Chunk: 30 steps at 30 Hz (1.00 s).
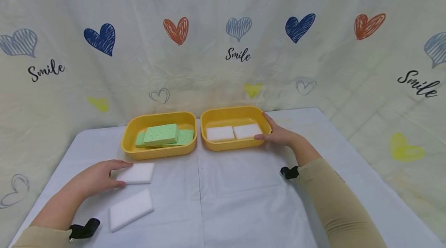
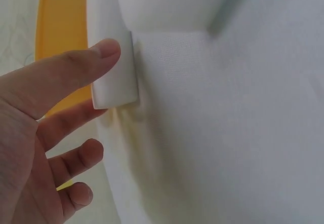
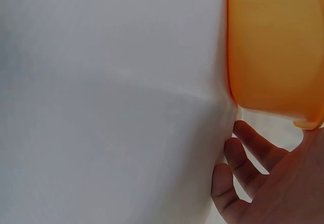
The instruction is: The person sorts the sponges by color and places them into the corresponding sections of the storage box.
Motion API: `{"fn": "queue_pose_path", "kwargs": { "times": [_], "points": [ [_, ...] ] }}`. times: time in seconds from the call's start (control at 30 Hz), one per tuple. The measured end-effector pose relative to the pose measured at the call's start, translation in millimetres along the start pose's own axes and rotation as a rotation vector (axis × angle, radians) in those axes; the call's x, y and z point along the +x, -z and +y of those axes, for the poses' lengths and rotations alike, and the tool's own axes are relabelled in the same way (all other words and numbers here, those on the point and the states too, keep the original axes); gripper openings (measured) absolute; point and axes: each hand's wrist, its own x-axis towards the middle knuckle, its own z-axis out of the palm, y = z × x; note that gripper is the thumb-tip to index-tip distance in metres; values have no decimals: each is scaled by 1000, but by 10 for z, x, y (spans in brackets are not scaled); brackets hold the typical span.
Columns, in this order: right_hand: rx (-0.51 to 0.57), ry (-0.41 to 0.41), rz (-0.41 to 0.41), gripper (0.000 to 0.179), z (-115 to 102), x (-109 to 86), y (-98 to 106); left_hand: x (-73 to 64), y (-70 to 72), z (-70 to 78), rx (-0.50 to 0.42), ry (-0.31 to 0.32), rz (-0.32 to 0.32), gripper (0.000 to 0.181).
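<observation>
My left hand (image 1: 99, 178) pinches the left end of a white sponge (image 1: 140, 173) on the table, thumb along its near side. In the left wrist view the thumb (image 2: 93, 62) presses that sponge (image 2: 119, 72), with the other fingers loosely bent. A second white sponge (image 1: 130, 209) lies just nearer. My right hand (image 1: 282, 135) grips the right end of a yellow tray (image 1: 228, 146), thumb at the front rim. Its lower fingers (image 3: 238, 158) curl beside the tray wall. Inside are two white sponges (image 1: 220, 133) side by side.
Left of that tray stands another yellow tray (image 1: 158, 153) holding several green sponges (image 1: 161, 134), some stacked. Both stand at the back of a table with a white cloth (image 1: 240, 193). Behind hangs a pale curtain (image 1: 209, 73) printed with hearts and "Smile".
</observation>
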Motion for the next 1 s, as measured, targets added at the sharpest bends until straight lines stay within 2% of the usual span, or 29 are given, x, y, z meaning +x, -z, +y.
{"fn": "queue_pose_path", "kwargs": {
  "times": [0.23,0.4,0.63,0.8,1.0],
  "points": [
    [-9,-6,3,122,-14,-12,-1,-85,10,23,-17,22,33,74],
    [-14,-2,6,122,-30,-29,21,-180,71,89,-10,-18,82,71],
    [-7,-7,4,122,-32,-9,24,-261,164,284,-24,-90,181,69],
    [-1,-11,8,122,-13,6,7,-172,227,455,-15,-133,234,67],
    [2,-13,9,118,-12,-8,-7,56,258,695,-3,-147,227,68]
  ]
}}
